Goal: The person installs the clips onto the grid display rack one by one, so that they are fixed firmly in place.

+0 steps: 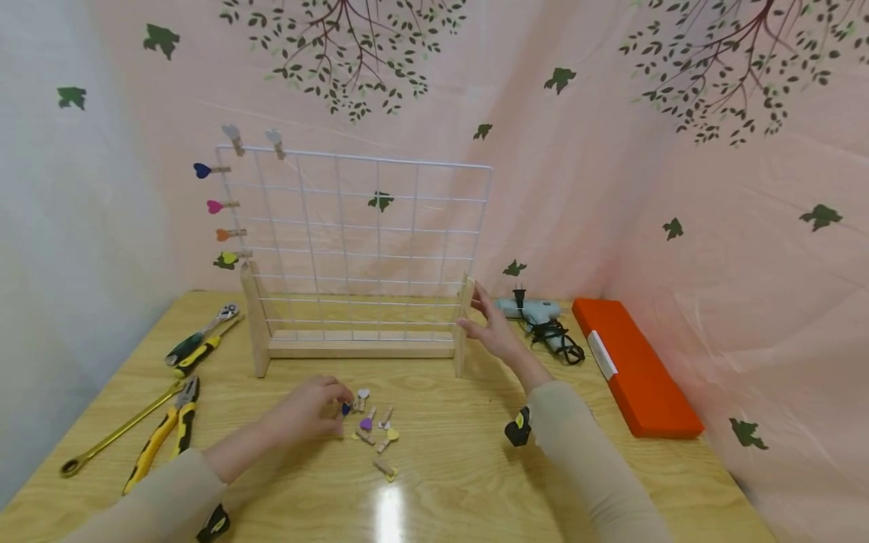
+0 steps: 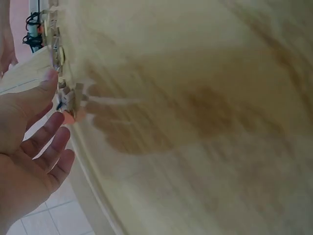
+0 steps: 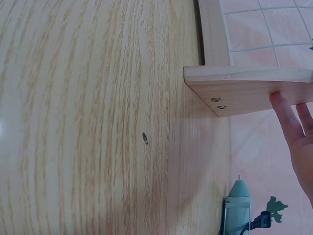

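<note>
My left hand reaches to small wooden clothespins with hearts on the table. Its thumb and fingers are apart beside a clothespin with a dark blue heart; in the left wrist view this hand shows a gap between thumb and fingers. Close by lie clothespins with a white heart, a purple heart and a yellow heart. A white wire grid stands upright in a wooden stand. My right hand touches the stand's right post with extended fingers.
Several heart clothespins, including a pink one, are clipped on the grid's left edge and top. Pliers, a wrench, a screwdriver and a ratchet lie left. A glue gun and an orange case lie right.
</note>
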{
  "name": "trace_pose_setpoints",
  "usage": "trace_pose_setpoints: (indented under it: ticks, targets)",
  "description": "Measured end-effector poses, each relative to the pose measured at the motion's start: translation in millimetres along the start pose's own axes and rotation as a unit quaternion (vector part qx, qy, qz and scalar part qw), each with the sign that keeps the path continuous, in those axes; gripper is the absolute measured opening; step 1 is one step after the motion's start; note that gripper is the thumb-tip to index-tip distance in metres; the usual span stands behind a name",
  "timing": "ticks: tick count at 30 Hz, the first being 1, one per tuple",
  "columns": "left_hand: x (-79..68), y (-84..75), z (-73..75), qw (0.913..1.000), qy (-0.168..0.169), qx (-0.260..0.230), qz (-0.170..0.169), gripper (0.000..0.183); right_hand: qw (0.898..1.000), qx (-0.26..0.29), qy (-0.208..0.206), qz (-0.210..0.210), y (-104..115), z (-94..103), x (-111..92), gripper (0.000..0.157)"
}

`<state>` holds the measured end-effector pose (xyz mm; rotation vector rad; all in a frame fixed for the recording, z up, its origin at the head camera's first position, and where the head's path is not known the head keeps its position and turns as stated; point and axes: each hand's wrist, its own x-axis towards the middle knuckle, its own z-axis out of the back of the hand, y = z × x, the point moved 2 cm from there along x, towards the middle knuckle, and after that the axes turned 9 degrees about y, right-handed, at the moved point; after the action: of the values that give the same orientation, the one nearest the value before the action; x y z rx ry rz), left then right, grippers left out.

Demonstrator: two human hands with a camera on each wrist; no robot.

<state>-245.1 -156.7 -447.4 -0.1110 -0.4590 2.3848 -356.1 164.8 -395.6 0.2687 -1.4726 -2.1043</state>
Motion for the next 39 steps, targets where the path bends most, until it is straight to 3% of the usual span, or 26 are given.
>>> trace_pose_setpoints:
  ticks: [5, 15, 23, 29, 30, 32, 34, 39]
  targets:
    - [1.1, 3.3, -6.8, 0.9992, 0.019, -0.031, -0.018, 0.036, 1.000, -0.003, 0.000, -0.004, 0.4, 0.4, -0.5, 0.078]
    - [1.7, 3.6, -5.1, 0.9961, 0.055, -0.070, -0.004, 0.033, 1.000, -0.013, -0.001, -0.007, 0.4, 1.0, 1.1, 0.078]
    - [3.2, 3.4, -3.3, 0.9889, 0.061, -0.135, -0.001, 0.028, 1.000, -0.009, -0.001, 0.005, 1.7, -0.2, -0.1, 0.077]
    - [2.8, 1.3, 6.0, 0.9773, 0.058, -0.202, 0.028, 0.014, 1.000, 0.002, -0.002, 0.001, 0.9, -1.6, -0.4, 0.076]
    - [3.6, 0.3, 11.0, 0.9749, 0.054, -0.214, 0.030, 0.010, 1.000, 0.003, -0.001, 0.001, 0.9, -1.7, -0.3, 0.076]
    - [5.7, -3.3, 26.2, 0.9778, 0.030, -0.205, 0.033, 0.006, 1.000, 0.005, -0.001, 0.002, 1.0, -1.9, -0.2, 0.076]
    - [8.6, -10.0, 49.2, 0.9795, 0.005, -0.196, 0.046, 0.006, 1.000, 0.003, 0.000, 0.000, 1.3, -1.7, -0.4, 0.076]
    - [17.3, -37.2, 134.4, 0.9851, -0.092, -0.119, 0.083, 0.008, 1.000, 0.002, -0.002, -0.002, 1.9, -0.5, -1.0, 0.076]
